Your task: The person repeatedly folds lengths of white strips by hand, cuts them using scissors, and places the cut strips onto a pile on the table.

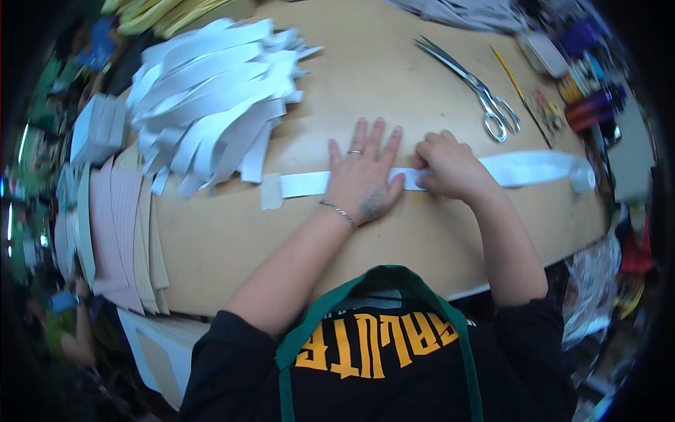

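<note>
A white fabric-like strip (pixel 302 184) runs across the table in front of me, its left end by a pale square patch (pixel 271 192) on the tabletop. My left hand (pixel 367 172) lies flat over the strip with fingers spread, pressing on it. Just right of it, my right hand (pixel 453 169) is closed, its fingertips down at the strip; whatever is between them is hidden. Past my right hand the white band (pixel 531 167) widens and continues to a small white roll (pixel 582 176) near the table's right edge.
A heap of cut white strips (pixel 211 91) lies at the upper left, beside stacked pink and beige pieces (pixel 116 225). Metal scissors (pixel 474 84) and a yellow pencil-like stick (pixel 508 67) lie at the upper right, near a dark red cylinder (pixel 594 109). Grey cloth (pixel 464 14) is at the back.
</note>
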A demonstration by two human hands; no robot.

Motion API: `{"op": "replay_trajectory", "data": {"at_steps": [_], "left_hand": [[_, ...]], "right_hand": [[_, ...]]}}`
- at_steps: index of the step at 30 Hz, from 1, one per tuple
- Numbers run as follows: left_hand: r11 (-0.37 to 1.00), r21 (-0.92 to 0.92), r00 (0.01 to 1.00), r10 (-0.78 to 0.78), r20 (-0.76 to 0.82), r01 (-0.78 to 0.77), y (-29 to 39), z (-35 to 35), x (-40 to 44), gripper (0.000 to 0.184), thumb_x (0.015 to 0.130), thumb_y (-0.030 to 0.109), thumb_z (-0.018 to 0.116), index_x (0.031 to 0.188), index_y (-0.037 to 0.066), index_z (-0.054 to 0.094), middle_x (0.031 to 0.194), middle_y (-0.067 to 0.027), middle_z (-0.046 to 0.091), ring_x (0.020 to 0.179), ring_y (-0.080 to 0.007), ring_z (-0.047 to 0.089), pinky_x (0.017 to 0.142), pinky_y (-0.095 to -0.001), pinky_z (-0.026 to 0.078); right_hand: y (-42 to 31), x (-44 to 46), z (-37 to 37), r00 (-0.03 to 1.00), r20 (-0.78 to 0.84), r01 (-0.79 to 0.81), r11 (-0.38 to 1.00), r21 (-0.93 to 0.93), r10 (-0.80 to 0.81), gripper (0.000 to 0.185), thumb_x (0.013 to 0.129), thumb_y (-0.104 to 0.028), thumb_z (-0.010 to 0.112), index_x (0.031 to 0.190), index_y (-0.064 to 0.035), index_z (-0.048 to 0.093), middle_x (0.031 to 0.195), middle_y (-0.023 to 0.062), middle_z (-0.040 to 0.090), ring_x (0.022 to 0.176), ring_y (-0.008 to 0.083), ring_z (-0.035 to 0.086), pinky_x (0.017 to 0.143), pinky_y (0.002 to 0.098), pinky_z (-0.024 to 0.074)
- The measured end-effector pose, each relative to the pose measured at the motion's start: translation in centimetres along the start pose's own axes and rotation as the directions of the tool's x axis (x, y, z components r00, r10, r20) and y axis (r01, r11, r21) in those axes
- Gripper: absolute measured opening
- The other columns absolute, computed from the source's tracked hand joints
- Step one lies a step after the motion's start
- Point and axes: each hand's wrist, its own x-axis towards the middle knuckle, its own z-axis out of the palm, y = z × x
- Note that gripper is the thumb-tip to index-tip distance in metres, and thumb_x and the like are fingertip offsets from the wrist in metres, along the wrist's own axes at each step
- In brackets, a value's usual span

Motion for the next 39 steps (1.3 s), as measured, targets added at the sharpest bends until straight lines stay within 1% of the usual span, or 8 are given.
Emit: {"op": "replay_trajectory", "data": {"at_steps": [7,13,19,22,25,28,33,39], "left_hand": [[0.970,-0.240,0.995,0.030,-0.091,-0.051,-0.8,-0.2,-0.8,0.057,0.083,0.035,0.054,0.133,0.009,0.042,0.139,-0.0126,0.039,0.134,-0.0293,0.030,0.101,-0.0601,0.027],[0.914,-0.373,0.976,0.092,-0.197,-0.161,-2.9,-1.5,-3.4,0.023,0.086,0.027,0.055,0.099,0.009,0.062,0.092,-0.0074,0.060,0.091,-0.0261,0.058,0.077,-0.0409,0.047],[0.854,-0.317,0.861,0.252,-0.442,-0.412,-7.1,-10.3,-5.3,0.007,0.078,0.005,0.059,0.084,0.008,0.060,0.078,-0.0107,0.059,0.075,-0.0296,0.059,0.065,-0.0382,0.048],[0.895,-0.257,0.876,0.235,-0.422,-0.364,-13.4,-17.8,-1.6,0.016,0.090,0.015,0.058,0.099,0.003,0.062,0.083,-0.0100,0.061,0.077,-0.0217,0.059,0.072,-0.0301,0.048],[0.896,0.442,0.845,0.216,-0.488,0.026,-16.4,-22.4,0.8,0.035,0.091,0.020,0.056,0.122,0.003,0.055,0.102,-0.0155,0.062,0.093,-0.0286,0.060,0.083,-0.0352,0.047],[0.924,0.377,0.730,0.301,-0.614,-0.065,-14.3,-20.0,1.9,0.036,0.090,0.018,0.057,0.122,0.003,0.054,0.107,-0.0164,0.061,0.098,-0.0321,0.058,0.087,-0.0385,0.045],[0.943,-0.211,0.927,0.182,-0.329,-0.259,-1.1,-6.0,-0.2,0.035,0.083,0.031,0.064,0.104,0.004,0.062,0.095,-0.0143,0.060,0.090,-0.0315,0.058,0.076,-0.0398,0.049],[0.928,-0.342,0.975,0.081,-0.206,-0.149,5.5,0.4,0.2,0.025,0.081,0.025,0.065,0.093,0.003,0.062,0.090,-0.0141,0.059,0.086,-0.0318,0.057,0.073,-0.0391,0.048]], "right_hand": [[-0.2,-0.4,0.7,0.988,-0.137,0.100,0.975,0.197,-0.074,0.015,0.068,-0.005,0.066,0.082,-0.0053,0.063,0.079,0.0084,0.062,0.088,0.0261,0.055,0.077,0.0368,0.0449],[1.1,-2.9,0.3,0.923,-0.354,0.273,0.907,0.322,-0.152,0.012,0.066,-0.002,0.071,0.077,-0.0043,0.065,0.080,0.0054,0.060,0.086,0.0215,0.051,0.074,0.0318,0.0435],[1.3,-5.0,-0.7,0.836,-0.437,0.492,0.806,0.330,-0.331,0.051,0.065,-0.010,0.076,0.113,-0.0068,0.059,0.105,0.0091,0.058,0.103,0.0278,0.051,0.093,0.0354,0.0388],[4.6,-5.5,-0.8,0.907,-0.377,0.302,0.912,0.279,-0.185,0.055,0.067,-0.013,0.077,0.118,-0.0092,0.057,0.114,0.0101,0.055,0.111,0.0286,0.048,0.097,0.0364,0.0377],[6.3,-5.2,1.5,0.927,-0.350,0.219,0.955,0.202,-0.139,0.051,0.067,-0.012,0.076,0.116,-0.0117,0.060,0.113,0.0085,0.055,0.111,0.0283,0.047,0.096,0.0368,0.0391],[6.3,-4.8,2.4,0.940,-0.331,0.149,0.974,0.169,-0.086,0.045,0.067,-0.012,0.076,0.109,-0.0117,0.062,0.108,0.0068,0.056,0.107,0.0277,0.048,0.094,0.0371,0.0404],[6.4,-4.5,2.8,0.934,-0.348,0.157,0.972,0.176,-0.088,0.031,0.067,-0.013,0.076,0.095,-0.0110,0.062,0.102,0.0049,0.056,0.100,0.0263,0.050,0.089,0.0369,0.0417],[6.9,-4.5,3.3,0.914,-0.389,0.186,0.971,0.149,-0.115,0.027,0.069,-0.016,0.074,0.092,-0.0128,0.061,0.100,0.0030,0.058,0.099,0.0256,0.050,0.087,0.0371,0.0409]]}}
